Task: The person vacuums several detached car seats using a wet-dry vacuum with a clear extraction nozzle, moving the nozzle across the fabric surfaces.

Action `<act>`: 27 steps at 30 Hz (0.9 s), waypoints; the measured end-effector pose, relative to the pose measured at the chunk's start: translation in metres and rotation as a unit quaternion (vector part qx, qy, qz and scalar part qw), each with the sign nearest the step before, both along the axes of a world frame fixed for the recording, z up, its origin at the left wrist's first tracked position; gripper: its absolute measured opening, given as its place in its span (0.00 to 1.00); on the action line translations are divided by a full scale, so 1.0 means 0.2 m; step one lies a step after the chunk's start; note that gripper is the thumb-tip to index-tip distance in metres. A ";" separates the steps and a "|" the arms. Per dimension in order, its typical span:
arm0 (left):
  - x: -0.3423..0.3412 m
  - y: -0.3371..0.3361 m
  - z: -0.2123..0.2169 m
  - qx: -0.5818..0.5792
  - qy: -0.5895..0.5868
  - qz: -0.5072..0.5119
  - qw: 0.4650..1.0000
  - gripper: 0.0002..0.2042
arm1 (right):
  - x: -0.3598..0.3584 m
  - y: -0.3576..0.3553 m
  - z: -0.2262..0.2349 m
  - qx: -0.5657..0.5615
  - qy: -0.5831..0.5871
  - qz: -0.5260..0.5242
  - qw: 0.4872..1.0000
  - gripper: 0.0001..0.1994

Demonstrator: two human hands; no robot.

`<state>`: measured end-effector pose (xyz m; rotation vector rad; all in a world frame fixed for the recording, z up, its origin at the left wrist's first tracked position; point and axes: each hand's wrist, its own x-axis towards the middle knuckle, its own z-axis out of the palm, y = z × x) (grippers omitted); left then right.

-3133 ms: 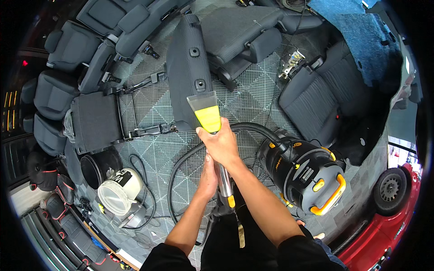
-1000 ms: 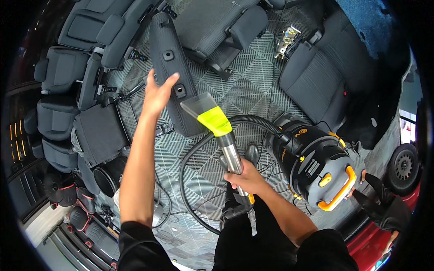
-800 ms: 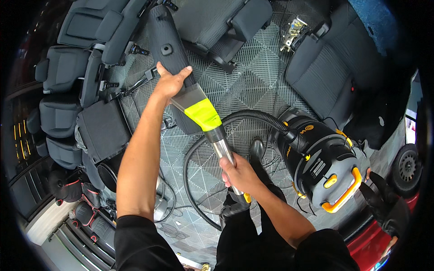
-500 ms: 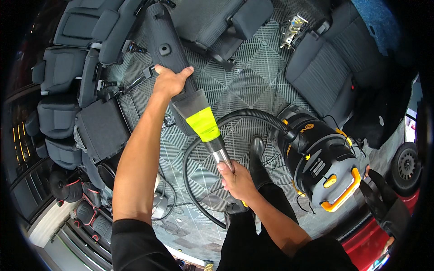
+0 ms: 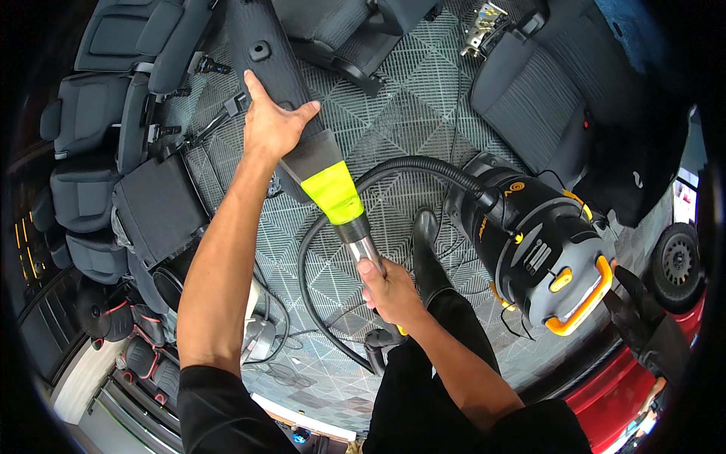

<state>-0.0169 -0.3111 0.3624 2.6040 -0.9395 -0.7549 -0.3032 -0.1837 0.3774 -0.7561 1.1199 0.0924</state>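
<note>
My right hand (image 5: 393,290) is wrapped round the metal tube of a vacuum nozzle (image 5: 333,193), which has a clear flat mouth and a bright yellow-green band. The nozzle's mouth rests against a long dark grey seat cushion (image 5: 276,64) with ribbed fabric and a round fitting. On that same cushion, just beyond the mouth, lies my left hand (image 5: 274,127), thumb and a finger spread apart; its other fingers are partly hidden. A black ribbed hose (image 5: 408,168) leads to the black vacuum cleaner (image 5: 522,234) with a yellow handle, standing at my right.
Several dark car seats (image 5: 91,121) line the left side. Another seat (image 5: 533,98) stands at the far right, near a metal bracket (image 5: 482,29). Cables cross the patterned floor (image 5: 408,113). A wheel (image 5: 678,265) and a red car body (image 5: 628,386) are at right.
My left hand has opened wider, with a finger now stretched forward along the cushion. The whole scene has shifted slightly left and the nozzle's mouth sits closer to my left hand.
</note>
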 end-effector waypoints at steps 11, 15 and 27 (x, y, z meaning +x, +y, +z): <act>-0.09 0.18 -0.16 -0.183 0.324 0.167 0.913 0.58 | -0.08 -0.01 -0.07 -0.041 0.033 0.064 0.997 0.43; -0.06 0.22 -0.20 -0.186 0.280 0.181 0.924 0.56 | -0.08 -0.04 -0.04 -0.012 0.022 0.080 0.996 0.41; -0.10 0.21 -0.13 -0.203 0.334 0.207 0.897 0.37 | -0.07 0.05 -0.08 0.034 -0.051 0.028 0.998 0.32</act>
